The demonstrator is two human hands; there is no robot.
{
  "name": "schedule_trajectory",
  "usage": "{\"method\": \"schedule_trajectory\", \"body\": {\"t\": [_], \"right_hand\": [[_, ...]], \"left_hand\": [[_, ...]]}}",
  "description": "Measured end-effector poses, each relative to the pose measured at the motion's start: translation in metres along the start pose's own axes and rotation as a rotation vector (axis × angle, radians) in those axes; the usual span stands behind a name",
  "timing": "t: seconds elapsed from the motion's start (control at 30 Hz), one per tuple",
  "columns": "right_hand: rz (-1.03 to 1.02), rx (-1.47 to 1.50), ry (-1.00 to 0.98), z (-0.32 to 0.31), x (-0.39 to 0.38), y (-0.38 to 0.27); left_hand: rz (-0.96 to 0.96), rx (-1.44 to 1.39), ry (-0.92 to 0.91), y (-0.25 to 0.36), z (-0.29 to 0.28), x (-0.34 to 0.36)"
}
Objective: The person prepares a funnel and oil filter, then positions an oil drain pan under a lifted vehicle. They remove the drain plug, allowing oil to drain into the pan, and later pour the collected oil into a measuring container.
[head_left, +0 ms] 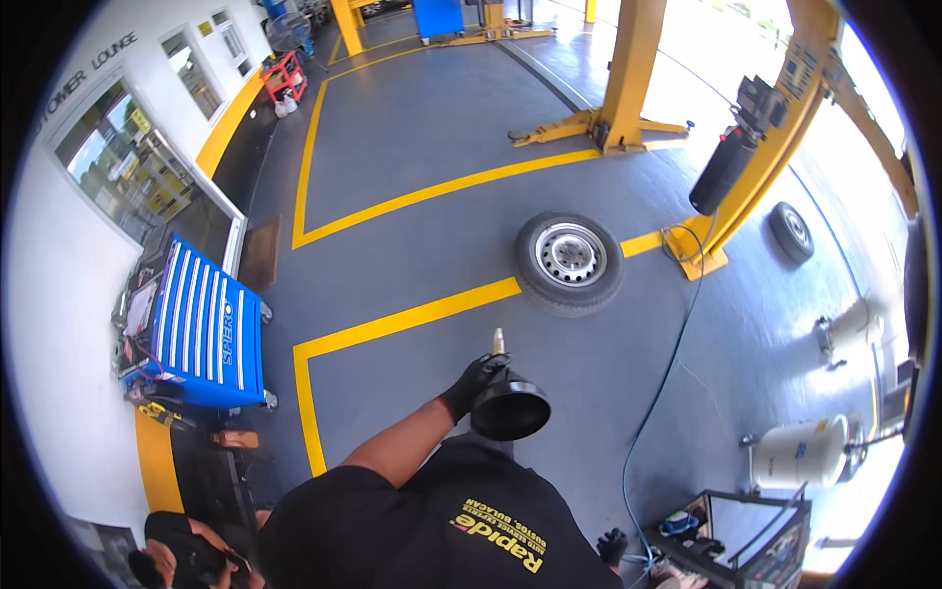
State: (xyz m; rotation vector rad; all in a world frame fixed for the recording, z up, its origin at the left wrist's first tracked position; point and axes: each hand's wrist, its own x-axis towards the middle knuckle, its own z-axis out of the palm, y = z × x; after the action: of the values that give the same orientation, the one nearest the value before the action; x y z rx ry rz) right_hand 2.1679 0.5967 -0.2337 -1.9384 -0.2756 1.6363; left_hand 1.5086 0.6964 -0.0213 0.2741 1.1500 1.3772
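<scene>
My left hand point(476, 385), in a black glove, is closed round the neck of a black funnel point(510, 410). The wide bowl tilts back towards my body, and a pale narrow tip point(498, 341) sticks out beyond my fingers. My right hand point(613, 546), also black-gloved, hangs low at my right side with fingers apart and nothing visible in it. Ahead of me, a tyre on a silver steel wheel point(571, 257) lies flat on the grey floor, across a yellow line.
A blue tool cabinet point(208, 329) stands left by the wall; a seated person point(191, 550) is at lower left. Yellow lift posts point(628, 74) rise ahead. A hose point(659, 402) trails along the floor at right, near a white tank point(800, 454) and a black-framed cart point(736, 540).
</scene>
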Motion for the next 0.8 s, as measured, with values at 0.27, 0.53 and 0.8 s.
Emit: {"method": "schedule_trajectory", "body": {"t": [0.27, 0.53, 0.8], "right_hand": [[-0.569, -0.543, -0.460, 0.390, 0.026, -0.202], [-0.625, -0.999, -0.482, 0.699, 0.041, -0.226], [-0.490, -1.206, -0.545, 0.835, 0.097, -0.241]], "left_hand": [[0.185, -0.384, 0.270, 0.124, -0.115, -0.029], [0.193, -0.704, 0.307, 0.295, -0.272, 0.072], [0.679, -0.857, -0.139, 0.529, -0.411, 0.263]]}}
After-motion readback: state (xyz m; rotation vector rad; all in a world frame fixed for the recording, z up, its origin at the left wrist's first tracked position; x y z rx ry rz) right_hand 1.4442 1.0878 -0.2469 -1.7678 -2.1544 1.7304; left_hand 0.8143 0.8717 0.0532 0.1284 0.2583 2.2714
